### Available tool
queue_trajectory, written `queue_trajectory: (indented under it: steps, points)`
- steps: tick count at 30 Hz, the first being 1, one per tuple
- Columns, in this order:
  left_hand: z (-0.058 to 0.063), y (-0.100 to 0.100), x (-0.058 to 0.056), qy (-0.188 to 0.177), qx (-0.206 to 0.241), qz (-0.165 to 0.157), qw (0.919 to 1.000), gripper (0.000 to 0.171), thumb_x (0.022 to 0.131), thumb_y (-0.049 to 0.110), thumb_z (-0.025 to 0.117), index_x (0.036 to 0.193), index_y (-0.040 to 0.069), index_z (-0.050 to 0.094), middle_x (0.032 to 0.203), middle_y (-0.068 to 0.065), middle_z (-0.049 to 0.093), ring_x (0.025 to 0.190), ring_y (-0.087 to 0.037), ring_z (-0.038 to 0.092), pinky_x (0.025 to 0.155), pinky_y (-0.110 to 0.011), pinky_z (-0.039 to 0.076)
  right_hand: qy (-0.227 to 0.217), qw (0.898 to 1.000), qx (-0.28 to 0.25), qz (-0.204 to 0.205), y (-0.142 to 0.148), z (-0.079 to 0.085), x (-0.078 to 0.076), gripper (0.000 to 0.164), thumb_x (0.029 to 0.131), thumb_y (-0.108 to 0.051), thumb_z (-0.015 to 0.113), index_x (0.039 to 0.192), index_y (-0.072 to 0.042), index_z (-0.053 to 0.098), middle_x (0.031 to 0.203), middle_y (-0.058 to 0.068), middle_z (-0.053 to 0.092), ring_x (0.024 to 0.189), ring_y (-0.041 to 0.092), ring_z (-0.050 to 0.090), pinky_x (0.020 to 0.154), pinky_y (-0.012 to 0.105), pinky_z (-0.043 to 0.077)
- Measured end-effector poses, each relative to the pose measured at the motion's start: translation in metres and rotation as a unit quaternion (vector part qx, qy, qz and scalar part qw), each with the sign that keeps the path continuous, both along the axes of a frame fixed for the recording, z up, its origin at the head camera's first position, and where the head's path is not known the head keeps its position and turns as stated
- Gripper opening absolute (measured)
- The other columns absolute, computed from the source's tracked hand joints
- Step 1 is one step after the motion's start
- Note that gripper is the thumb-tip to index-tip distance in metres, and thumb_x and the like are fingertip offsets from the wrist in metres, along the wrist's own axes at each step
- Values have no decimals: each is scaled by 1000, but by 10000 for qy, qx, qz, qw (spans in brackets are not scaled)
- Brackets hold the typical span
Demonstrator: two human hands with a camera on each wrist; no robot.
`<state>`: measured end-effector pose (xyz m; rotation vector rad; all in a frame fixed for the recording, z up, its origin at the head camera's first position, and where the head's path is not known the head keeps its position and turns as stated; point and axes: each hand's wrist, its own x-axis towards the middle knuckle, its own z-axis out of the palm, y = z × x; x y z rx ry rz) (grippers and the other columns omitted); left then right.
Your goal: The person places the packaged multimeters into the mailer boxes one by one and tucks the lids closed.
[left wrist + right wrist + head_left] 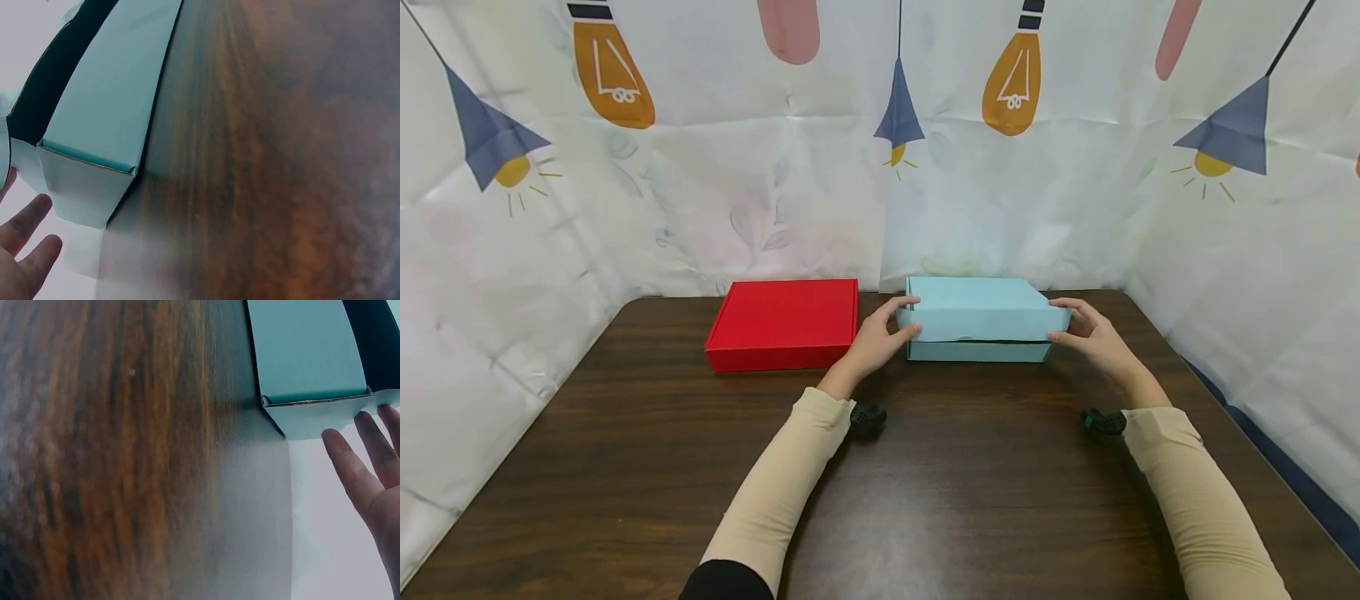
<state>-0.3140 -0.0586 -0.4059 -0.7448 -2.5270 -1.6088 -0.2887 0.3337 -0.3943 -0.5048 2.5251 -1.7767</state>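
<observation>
A light blue cardboard box [977, 325] sits near the table's far edge, its lid slightly raised above the front wall so a dark gap shows. My left hand [874, 340] is at the box's left end, thumb and forefinger spread beside the lid's side flap. In the left wrist view, the left fingers [26, 225] look fairly straight, close to the end wall [84, 194]. At the opposite end is my right hand [1093, 337], with extended fingertips right at the lid's side. The right wrist view shows these fingers [353, 469] by the end wall [319, 419].
A closed red box [790, 325] lies left of the blue one, close to my left hand. Both stand on a dark wooden table [955, 483]. Behind it hangs a white cloth [827, 183] printed with lamps and bulbs, also along both sides.
</observation>
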Motion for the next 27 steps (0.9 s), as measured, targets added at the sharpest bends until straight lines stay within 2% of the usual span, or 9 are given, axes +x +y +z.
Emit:
queue_trajectory:
  steps: [7,15,21,27]
  points:
    - [-1,0,3,109,-121,-11,9999,50,101,23,67,149,18,52,153,-11,47,136,-29,47,109,-50,44,-36,9998,188,-100,-1,1,1,57,101,-17,68,152,-15,43,146,6,46,122,7,51,91,18,47]
    - [0,-1,5,64,-160,-33,9998,50,101,22,67,148,17,52,154,-10,46,138,-28,44,110,-53,41,-137,9991,355,-208,0,2,2,59,99,-19,72,152,-17,46,142,4,50,120,8,52,91,19,47]
    - [0,-2,6,73,-335,-46,9994,52,101,24,67,149,16,50,156,-10,45,142,-27,41,113,-53,38,-137,9988,424,-214,1,2,1,55,97,-17,74,147,-15,51,139,4,52,117,9,53,89,19,47]
    - [-2,-2,7,118,-546,-107,9984,54,101,25,67,151,14,48,156,-11,44,143,-27,40,115,-52,35,-125,9990,388,-167,1,-1,1,56,97,-11,73,147,-10,50,141,8,48,114,6,55,87,18,48]
